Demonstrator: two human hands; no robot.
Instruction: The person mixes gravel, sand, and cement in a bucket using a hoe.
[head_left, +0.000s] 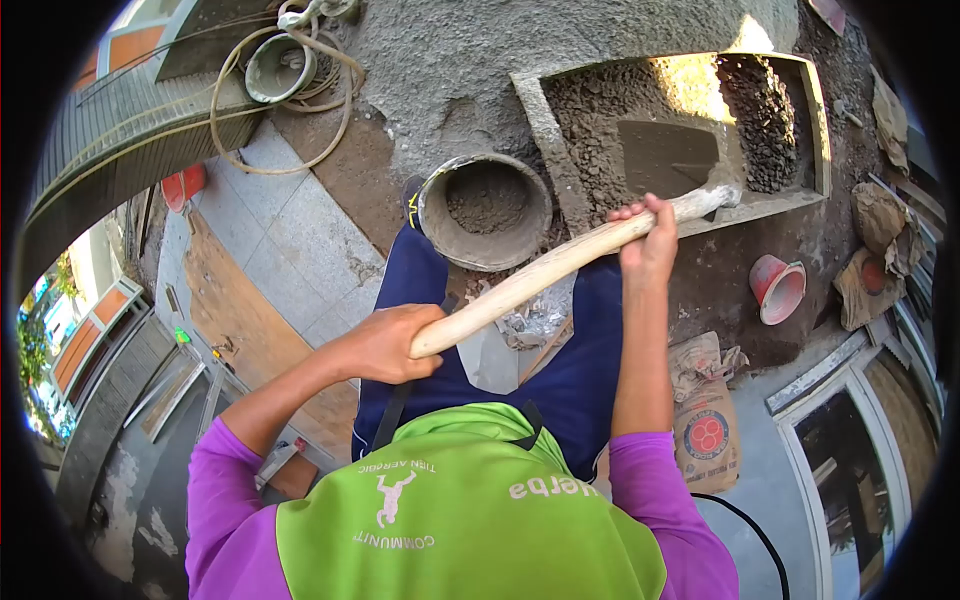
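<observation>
A hoe with a pale wooden handle [540,275] runs diagonally across my front. My left hand [392,343] is closed around its near end, in front of my lap. Farther up, my right hand [650,240] grips the handle close to the head. The broad hoe blade [668,158] lies over wet mortar [590,125] in a wooden mixing trough [548,135]. A bucket [485,250] holding some mortar stands between my legs, left of the trough and beyond the handle.
Gravel [765,130] fills the trough's right end. A reddish bucket [778,290] lies tipped at right, near a cement bag [708,425]. Back left, a hose [215,125] loops around another bucket [255,80]. A wooden board [235,300] lies on the tiles at left.
</observation>
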